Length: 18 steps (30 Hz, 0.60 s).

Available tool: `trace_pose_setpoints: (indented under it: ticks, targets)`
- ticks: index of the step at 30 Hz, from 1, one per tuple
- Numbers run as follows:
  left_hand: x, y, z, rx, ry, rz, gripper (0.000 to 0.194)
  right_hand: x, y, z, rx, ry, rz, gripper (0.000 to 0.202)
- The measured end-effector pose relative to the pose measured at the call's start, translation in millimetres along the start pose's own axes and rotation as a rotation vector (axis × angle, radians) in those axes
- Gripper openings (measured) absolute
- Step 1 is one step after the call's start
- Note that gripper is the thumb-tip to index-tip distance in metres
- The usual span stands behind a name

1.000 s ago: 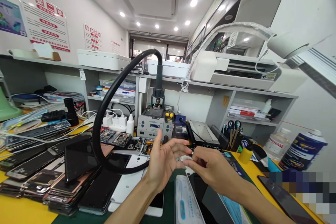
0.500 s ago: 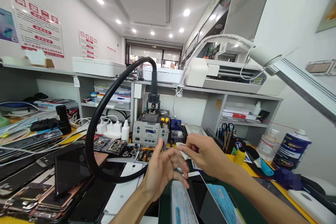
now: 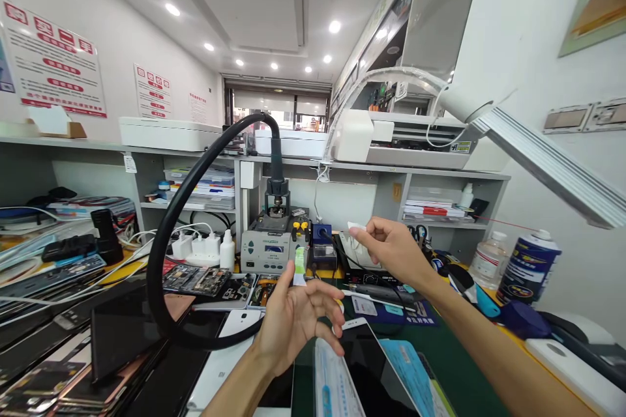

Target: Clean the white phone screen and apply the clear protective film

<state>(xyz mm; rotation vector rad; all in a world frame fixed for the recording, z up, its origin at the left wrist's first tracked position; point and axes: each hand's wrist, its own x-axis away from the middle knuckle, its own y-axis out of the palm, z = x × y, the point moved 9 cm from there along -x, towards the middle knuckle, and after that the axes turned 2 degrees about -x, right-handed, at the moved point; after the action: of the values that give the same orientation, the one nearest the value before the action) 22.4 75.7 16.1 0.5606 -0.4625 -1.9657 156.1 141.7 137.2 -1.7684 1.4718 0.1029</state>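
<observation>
My left hand point(image 3: 298, 319) is palm up over the bench, thumb raised and fingers loosely curled apart. A small green-and-white strip point(image 3: 300, 265) stands beside its thumb tip; whether it sticks to the thumb I cannot tell. My right hand point(image 3: 391, 244) pinches a thin, crumpled white wipe point(image 3: 359, 234) between thumb and fingers, up and to the right of the left hand. Below the hands lies a phone with a dark screen and white frame point(image 3: 374, 365). It overlaps a clear-and-blue packet point(image 3: 335, 378) and a blue packet point(image 3: 408, 371).
A thick black hose point(image 3: 159, 254) loops left of my hands from a grey rework station point(image 3: 267, 251). Phones and parts point(image 3: 49, 365) crowd the left side. At right stand a blue spray can point(image 3: 528, 267) and a clear bottle point(image 3: 489, 257). A lamp arm point(image 3: 548, 163) hangs above.
My right hand has moved up and away from the left with the white wipe. The green-and-white strip now shows by the left thumb. The view has shifted slightly.
</observation>
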Motion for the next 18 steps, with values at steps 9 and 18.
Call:
trace_pose_setpoints:
  ticks: [9,18]
  targets:
    - [-4.8,-17.6,12.8,0.059,0.089,0.053,0.075,16.9,-0.2,64.4,-0.197,0.299,-0.153,0.048]
    - [6.9,-67.1,55.2,0.088,0.289,0.366,0.066,26.4,63.6,82.4,-0.323,0.416,-0.415,0.042]
